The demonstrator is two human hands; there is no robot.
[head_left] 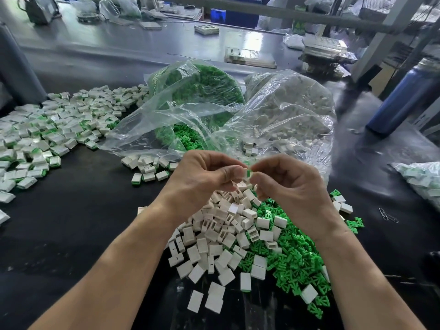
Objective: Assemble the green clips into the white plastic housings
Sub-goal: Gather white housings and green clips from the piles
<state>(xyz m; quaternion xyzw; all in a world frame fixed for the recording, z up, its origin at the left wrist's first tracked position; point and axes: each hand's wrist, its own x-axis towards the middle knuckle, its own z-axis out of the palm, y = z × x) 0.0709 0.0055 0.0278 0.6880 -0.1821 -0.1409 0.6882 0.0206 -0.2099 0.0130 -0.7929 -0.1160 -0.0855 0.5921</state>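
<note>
My left hand [202, 173] and my right hand [285, 184] meet at fingertip level above the table. Between them sit a white plastic housing [244, 173], pinched by the left fingers, and a green clip [249, 173], pinched by the right fingers and partly inside the housing. Below my hands lies a heap of loose white housings [221, 236], and to its right a heap of loose green clips [295, 260]. Several more white housings appear tucked under my left fingers.
A spread of assembled white-and-green pieces [47, 129] covers the left of the dark table. Behind my hands lie two open clear bags, one of green clips [197, 91], one of white housings [290, 115]. A blue bottle [404, 98] stands right. Another bag [421, 179] lies at the right edge.
</note>
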